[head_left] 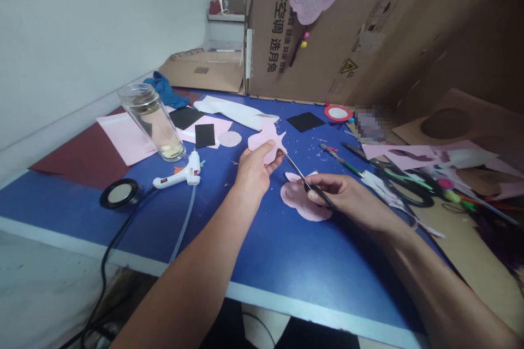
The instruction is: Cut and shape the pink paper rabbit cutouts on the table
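Note:
My left hand (257, 166) pinches a pink paper cutout (262, 137) with a wavy outline, holding it up off the blue table. In my right hand (341, 190) is a pair of scissors (295, 167), with my fingers at its dark handles. The blades point up and left, and their tips meet the cutout's right edge beside my left fingertips. How far the blades are apart is too small to tell. Below the scissors a second pink cutout (308, 210), with a scalloped outline, lies on the table, partly covered by my right hand.
To the left are a glass jar of liquid (164, 130), a white glue gun (180, 176) with its cord, and a round black tin (119, 194). Large black scissors (405, 188) and paper scraps (434, 157) lie right. A cardboard box (307, 73) stands behind.

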### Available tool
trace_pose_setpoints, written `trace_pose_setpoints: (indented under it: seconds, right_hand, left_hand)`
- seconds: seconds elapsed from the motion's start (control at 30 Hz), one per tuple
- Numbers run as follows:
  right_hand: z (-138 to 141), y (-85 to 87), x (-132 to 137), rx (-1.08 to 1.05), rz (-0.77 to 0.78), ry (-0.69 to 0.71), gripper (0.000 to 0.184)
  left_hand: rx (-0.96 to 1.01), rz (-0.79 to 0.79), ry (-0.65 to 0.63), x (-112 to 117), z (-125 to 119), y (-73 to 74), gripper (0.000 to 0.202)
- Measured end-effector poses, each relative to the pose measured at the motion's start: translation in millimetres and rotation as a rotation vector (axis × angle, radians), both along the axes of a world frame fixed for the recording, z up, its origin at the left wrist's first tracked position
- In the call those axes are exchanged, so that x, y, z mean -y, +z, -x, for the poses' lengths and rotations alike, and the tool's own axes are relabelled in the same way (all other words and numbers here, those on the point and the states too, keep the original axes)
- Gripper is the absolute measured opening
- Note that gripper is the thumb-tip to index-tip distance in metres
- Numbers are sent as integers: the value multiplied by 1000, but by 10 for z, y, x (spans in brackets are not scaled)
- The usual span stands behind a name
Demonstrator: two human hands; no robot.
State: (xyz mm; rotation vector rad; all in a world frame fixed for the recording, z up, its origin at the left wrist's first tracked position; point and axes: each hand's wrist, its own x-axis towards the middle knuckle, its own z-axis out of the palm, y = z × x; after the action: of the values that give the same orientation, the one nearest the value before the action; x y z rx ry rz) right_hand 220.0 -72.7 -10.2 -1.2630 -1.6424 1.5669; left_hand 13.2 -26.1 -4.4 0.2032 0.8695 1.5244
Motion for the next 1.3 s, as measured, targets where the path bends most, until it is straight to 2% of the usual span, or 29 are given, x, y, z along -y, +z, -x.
trace_pose_setpoints:
  seconds: [0.17,0.53,1.1,1.3]
  right_hand:
    - [11,0,-4,1,-4,-18,53]
    - [-24,-44,-18,17,-11,-16,52]
    - [-20,-35,-31,13,10,-25,50]
    - [-29,-54,-33,-3,5,-18,52]
  left_hand:
    - [-32,-4,-23,6,10,-9,17]
    - [-51,-9,-13,-5,5,-26,23]
    - [-75,-13,-27,6,1,-15,18]
    - [-55,-3,-22,5,-3,-18,26]
